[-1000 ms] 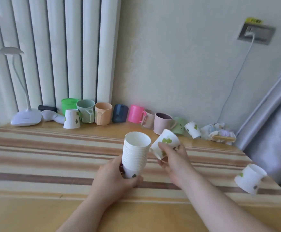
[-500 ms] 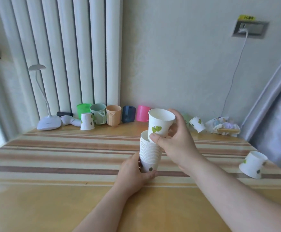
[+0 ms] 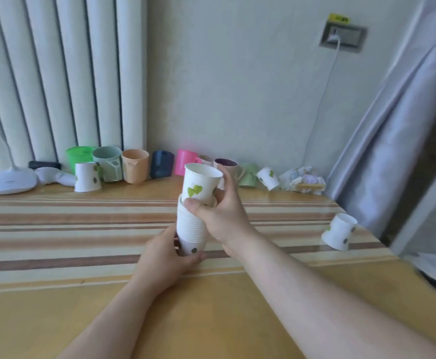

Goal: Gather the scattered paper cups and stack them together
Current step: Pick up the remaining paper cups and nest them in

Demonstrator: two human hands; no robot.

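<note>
Step in hand: seating one cup (image 3: pixel 201 186) into the stack (image 3: pixel 191 226). Left hand (image 3: pixel 165 257) is clamped round the stack's base, just above the striped worktop (image 3: pixel 56 229); right hand (image 3: pixel 220 216) grips the cup, upright, its foot entering the stack's mouth, not yet pushed home. Loose cups remaining: one at the worktop's right edge (image 3: pixel 339 235), one by the mugs at left (image 3: pixel 86 176), one tilted at the back right (image 3: pixel 268 178). Next move likely calls for a straight press down, then a reach for a loose cup.

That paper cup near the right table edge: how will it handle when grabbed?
The paper cup looks thin-walled and empty, so probably very light and easily crushed. It sits tilted close to the table edge, so a nudge may tip it or roll it off.
</note>
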